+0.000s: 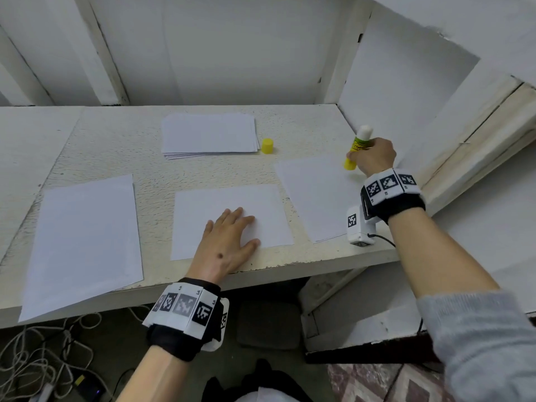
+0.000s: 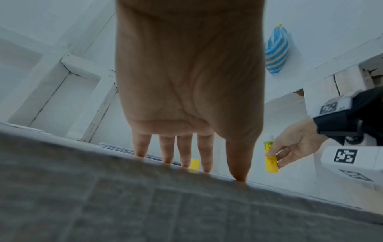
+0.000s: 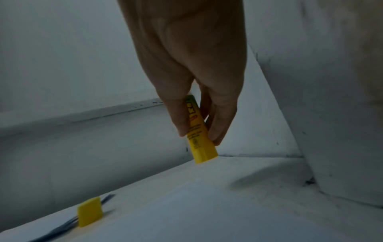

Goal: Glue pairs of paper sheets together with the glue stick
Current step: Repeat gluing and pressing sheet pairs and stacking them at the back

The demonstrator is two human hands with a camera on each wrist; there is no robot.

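Note:
My left hand (image 1: 232, 230) (image 2: 186, 153) lies flat, fingers spread, on the middle white sheet (image 1: 266, 204). Over the far corner of the right sheet (image 1: 316, 195), my right hand (image 1: 369, 155) (image 3: 194, 127) pinches the yellow glue stick (image 1: 358, 146) (image 3: 202, 147) (image 2: 270, 162). The stick is uncapped, white end up and yellow base just above the paper. Its yellow cap (image 1: 267, 146) (image 3: 90, 211) stands beside the paper stack (image 1: 210, 136) at the back. Another white sheet (image 1: 84, 242) lies at the left.
A white side wall (image 1: 391, 82) rises close behind my right hand. The table's front edge (image 1: 290, 271) runs under my left wrist. Cables (image 1: 34, 358) lie on the floor below. A blue striped bag (image 2: 276, 50) hangs on the wall.

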